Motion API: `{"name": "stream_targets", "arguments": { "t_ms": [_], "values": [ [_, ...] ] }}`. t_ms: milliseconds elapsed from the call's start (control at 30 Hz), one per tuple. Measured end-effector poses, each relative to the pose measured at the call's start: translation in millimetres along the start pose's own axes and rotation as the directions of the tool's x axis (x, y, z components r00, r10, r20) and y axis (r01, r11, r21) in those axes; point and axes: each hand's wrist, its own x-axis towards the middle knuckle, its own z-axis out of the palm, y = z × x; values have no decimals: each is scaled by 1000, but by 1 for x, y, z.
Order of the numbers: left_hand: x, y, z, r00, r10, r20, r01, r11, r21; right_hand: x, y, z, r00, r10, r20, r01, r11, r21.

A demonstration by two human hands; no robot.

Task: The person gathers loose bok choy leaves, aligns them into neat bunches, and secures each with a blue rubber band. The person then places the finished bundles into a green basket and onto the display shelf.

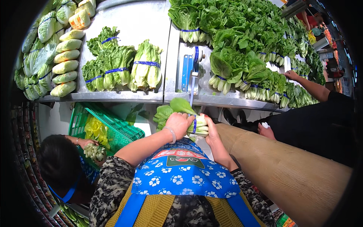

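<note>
A bunch of leafy greens with pale stalks (202, 131) is between my two hands, close in front of my apron. My left hand (179, 124) grips it from the leaf side, the fingers at a blue tape band (194, 124) around the stalks. At the cut stalk ends, my right hand (212, 131) holds the bunch, its thumb and fingers partly hidden. From the blue tape dispenser (186, 72) on the metal counter, a strip of tape (192, 95) runs down to the bunch. A loose broad leaf (181, 105) sticks up above my left hand.
Banded greens (224, 71) cover the counter on the right; banded lettuce bunches (117, 71) and Chinese cabbages (66, 66) lie left. A green crate (113, 122) stands below. A crouching person (61, 167) holds stalks beside it. Another person (312, 127) reaches in from the right, beyond a brown column-like surface (278, 159).
</note>
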Motion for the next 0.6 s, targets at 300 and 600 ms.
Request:
{"name": "stream_targets", "arguments": {
  "t_ms": [300, 600],
  "values": [
    [4, -3, 38, 992, -54, 111, 56, 998, -22, 67, -29, 6, 936, -349, -48, 291, 842, -455],
    [6, -4, 42, 992, -78, 97, 78, 997, 1, 111, -24, 57, 908, -397, -135, 157, 619, -769]
  ]
}}
